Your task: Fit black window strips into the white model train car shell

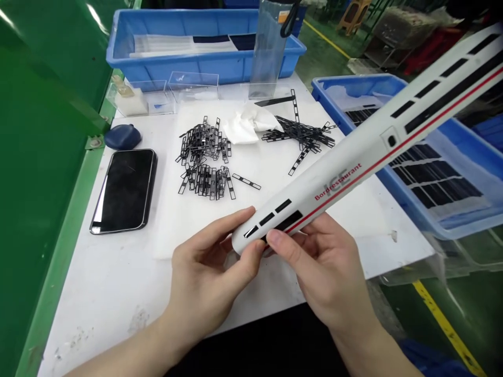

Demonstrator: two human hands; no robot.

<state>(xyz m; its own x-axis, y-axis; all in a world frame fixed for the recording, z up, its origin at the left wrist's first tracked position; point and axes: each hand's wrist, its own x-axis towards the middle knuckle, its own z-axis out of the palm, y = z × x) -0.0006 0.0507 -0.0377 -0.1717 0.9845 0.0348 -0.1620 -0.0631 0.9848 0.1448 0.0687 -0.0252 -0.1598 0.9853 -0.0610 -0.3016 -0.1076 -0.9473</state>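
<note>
Railcar shell: long white plastic body (346, 165) with a red stripe, black windows and "ICE Bordrestaurant" lettering; I have it raised over the near side of the table, slanting from its rounded end at centre up past the right edge of view.
Left hand: I see the left hand (208, 269) clamped on the rounded end, index finger along the top, thumb at the lower side.
Right hand: the right hand (332, 272) is also closed on the shell, thumb pressed by the long lower window, fingers passing behind; their tips I cannot make out.
Foam pad: flat white sheet (220, 214) beyond the hands, on a white-topped table (106, 293).
Window strips: on the pad, a left heap of thin black frames (204, 144), one loose black strip (246, 181) beside it, and a right heap of longer black frames (301, 135).
Tissue: crumpled white sheet (247, 125) between the heaps.
Table left: black glass-faced phone (124, 191), dark blue rounded object (122, 137) just behind it.
Far side: clear plastic box (193, 85), tall transparent bottle (267, 57), long blue plastic bin (188, 65).
Right flank: second blue plastic bin (451, 231), rows of dark flat pieces (436, 178) inside.
</note>
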